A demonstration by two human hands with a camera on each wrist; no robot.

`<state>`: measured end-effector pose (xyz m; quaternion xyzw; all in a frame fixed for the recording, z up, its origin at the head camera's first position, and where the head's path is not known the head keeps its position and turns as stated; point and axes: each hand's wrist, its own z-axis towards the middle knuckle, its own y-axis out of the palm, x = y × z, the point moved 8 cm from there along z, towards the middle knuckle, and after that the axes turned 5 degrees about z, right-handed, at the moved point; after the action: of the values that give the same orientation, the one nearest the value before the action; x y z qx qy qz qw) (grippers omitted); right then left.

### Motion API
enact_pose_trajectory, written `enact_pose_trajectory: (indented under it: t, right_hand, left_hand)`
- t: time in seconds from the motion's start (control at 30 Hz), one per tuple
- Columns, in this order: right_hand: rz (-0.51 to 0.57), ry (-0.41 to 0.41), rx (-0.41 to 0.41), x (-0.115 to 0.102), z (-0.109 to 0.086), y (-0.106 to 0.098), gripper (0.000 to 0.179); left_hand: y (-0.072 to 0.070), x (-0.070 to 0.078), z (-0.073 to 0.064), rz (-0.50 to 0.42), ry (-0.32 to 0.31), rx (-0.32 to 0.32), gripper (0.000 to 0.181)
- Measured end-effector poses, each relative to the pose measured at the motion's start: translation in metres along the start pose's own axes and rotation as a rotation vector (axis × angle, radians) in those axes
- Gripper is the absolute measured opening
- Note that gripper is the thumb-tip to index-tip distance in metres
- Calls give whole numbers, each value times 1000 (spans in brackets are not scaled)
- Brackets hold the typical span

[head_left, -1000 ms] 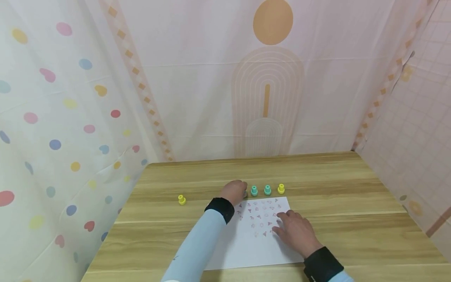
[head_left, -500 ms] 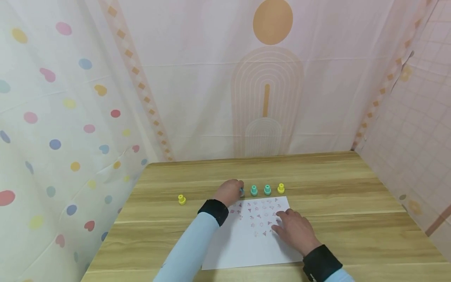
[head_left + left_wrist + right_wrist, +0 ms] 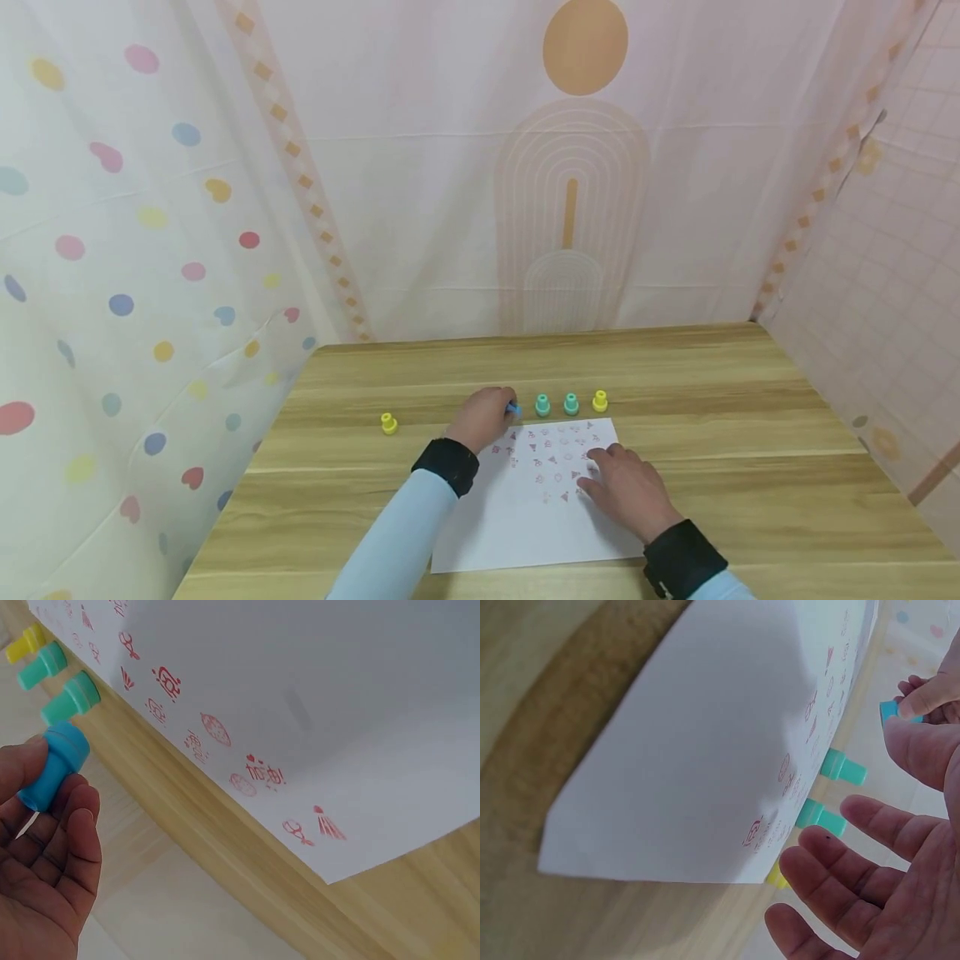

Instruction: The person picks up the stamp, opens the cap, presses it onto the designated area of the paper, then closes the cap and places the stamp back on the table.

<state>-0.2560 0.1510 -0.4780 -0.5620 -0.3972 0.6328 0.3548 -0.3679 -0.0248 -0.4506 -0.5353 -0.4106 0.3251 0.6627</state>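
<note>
My left hand (image 3: 480, 419) pinches a small blue stamp (image 3: 58, 761) between thumb and fingers, just beyond the back left part of a white sheet of paper (image 3: 525, 537). In the left wrist view the stamp is tilted, its wide end toward the green stamps. Red stamped prints (image 3: 169, 684) of little figures and characters cover the far part of the sheet. My right hand (image 3: 633, 493) is over the sheet's right side, fingers spread and loosely bent, with nothing in its grasp.
Behind the paper stand two green stamps, one left (image 3: 542, 406) and one right (image 3: 571, 405), with a yellow stamp (image 3: 600, 402) beside them. Another yellow stamp (image 3: 388, 423) stands apart at the left of the wooden table (image 3: 300, 517). Patterned curtains (image 3: 420, 208) enclose the table.
My left hand has shifted a little to the left with the stamp, whose blue body now shows more and lies more tilted. The right hand stays in place.
</note>
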Motion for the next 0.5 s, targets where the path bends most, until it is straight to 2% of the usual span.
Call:
enact_pose_trajectory:
  t: [0.23, 0.5]
  right_hand:
    - [18, 1, 8, -1, 0, 0, 41]
    - [27, -26, 48, -3, 0, -4, 38]
  left_hand:
    - [1, 0, -8, -47, -32, 0, 22]
    - [3, 1, -15, -151, -56, 8, 23]
